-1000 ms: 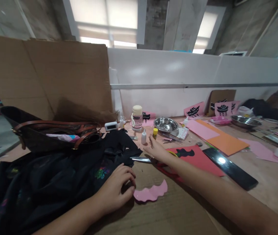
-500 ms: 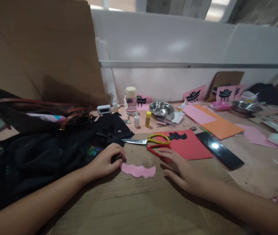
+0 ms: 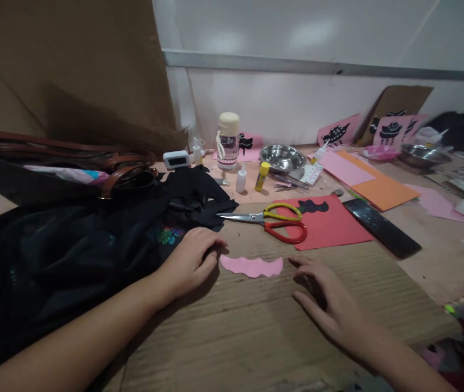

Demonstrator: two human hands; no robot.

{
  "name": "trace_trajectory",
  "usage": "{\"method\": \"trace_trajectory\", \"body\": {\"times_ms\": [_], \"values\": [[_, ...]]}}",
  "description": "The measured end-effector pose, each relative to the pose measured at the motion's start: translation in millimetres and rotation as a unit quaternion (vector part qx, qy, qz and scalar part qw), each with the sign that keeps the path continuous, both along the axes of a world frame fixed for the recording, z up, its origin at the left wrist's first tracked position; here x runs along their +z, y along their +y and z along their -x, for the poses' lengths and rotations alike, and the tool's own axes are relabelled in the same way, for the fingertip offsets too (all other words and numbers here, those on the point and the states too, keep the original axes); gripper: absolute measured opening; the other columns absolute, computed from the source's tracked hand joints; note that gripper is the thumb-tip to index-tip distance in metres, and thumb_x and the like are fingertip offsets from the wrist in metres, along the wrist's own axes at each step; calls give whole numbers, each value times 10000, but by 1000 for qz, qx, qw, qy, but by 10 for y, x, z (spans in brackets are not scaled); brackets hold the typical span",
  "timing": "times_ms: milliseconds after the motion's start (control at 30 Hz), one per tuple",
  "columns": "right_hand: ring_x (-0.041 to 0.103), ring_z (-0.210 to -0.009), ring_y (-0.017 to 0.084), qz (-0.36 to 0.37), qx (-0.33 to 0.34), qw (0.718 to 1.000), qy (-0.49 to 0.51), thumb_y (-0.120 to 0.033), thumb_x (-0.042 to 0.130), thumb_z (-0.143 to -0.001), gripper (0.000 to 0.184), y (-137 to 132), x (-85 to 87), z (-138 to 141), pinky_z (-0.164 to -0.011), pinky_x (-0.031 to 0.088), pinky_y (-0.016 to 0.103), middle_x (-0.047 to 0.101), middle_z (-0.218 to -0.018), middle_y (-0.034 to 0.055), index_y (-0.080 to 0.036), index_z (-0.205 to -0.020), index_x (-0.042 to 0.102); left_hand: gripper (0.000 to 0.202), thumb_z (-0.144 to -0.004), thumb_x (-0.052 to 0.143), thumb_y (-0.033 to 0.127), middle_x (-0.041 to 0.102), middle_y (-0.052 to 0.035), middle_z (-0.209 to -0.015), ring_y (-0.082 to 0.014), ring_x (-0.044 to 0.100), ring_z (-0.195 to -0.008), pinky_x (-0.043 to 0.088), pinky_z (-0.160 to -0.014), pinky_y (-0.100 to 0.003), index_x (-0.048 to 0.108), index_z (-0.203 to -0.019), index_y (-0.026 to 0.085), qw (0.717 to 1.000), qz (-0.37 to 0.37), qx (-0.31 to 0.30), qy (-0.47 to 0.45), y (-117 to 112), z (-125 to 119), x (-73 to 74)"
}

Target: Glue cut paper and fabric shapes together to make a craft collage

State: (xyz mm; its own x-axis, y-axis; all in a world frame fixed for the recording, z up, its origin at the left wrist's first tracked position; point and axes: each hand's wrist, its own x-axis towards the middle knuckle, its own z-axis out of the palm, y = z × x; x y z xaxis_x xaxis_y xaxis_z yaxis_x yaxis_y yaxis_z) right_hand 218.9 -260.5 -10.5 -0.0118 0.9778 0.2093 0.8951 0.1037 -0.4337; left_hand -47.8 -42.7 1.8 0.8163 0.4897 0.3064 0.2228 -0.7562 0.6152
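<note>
A wavy-edged pink paper cutout [image 3: 251,267] lies flat on the brown cardboard sheet [image 3: 224,337]. My left hand [image 3: 193,258] rests at its left end, fingers bent and thumb apart from them; whether the fingertips touch the paper I cannot tell. Off the cutout's right end, my right hand [image 3: 325,299] is open on the cardboard, with fingers spread and nothing in them. Beyond the cutout, scissors with one yellow and one red handle [image 3: 262,218] lie with blades pointing left. Their handles overlap red paper [image 3: 342,231], which bears a black cutout [image 3: 313,206].
Black cloth [image 3: 72,256] and a brown-strapped bag [image 3: 126,179] fill the left. Behind stand a glue stick [image 3: 262,177], a small white bottle [image 3: 240,179], a drinking bottle [image 3: 229,141] and a metal bowl [image 3: 283,158]. A phone [image 3: 383,228] and orange paper [image 3: 387,188] lie right.
The view has tilted down and shifted. My right hand has drawn back from the scissors' red handle toward me, beside the cutout. My left hand stays at the cutout's left end.
</note>
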Motion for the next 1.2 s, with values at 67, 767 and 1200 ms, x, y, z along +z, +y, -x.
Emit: {"method": "trace_trajectory", "body": {"times_ms": [67,767,1200], "values": [[590,-1340,328,0,-9,1000,7,-292,513,-1035,202,22,-21,-44,-1007,559,611,579,-1461,187,-270,-1230,464,247,-893,471,122,709,-76,-1003,-247,631,-989,480,-922,-424,660,-1041,178,1000,-4,-1,0,-31,18,7],[720,-1168,341,-20,-82,996,18,-476,544,-1001,405,-16,-169,-131,-970,617,535,709,-1310,166,-244,-1333,550,333,-978,702,348,653,-101,-1293,-282,651,-1147,540,-993,-523,648,-1260,178,965,-109,60,231,993,540,606],[706,-1194,358,-41,-114,992,48,-492,573,-979,446,-50,-242,-193,-1015,588,567,710,-1335,167,-228,-1337,597,351,-1018,585,504,684,-38,-955,-194,676,-850,569,-798,-364,635,-1052,158,984,22,167,-51,1041,608,804]]}}
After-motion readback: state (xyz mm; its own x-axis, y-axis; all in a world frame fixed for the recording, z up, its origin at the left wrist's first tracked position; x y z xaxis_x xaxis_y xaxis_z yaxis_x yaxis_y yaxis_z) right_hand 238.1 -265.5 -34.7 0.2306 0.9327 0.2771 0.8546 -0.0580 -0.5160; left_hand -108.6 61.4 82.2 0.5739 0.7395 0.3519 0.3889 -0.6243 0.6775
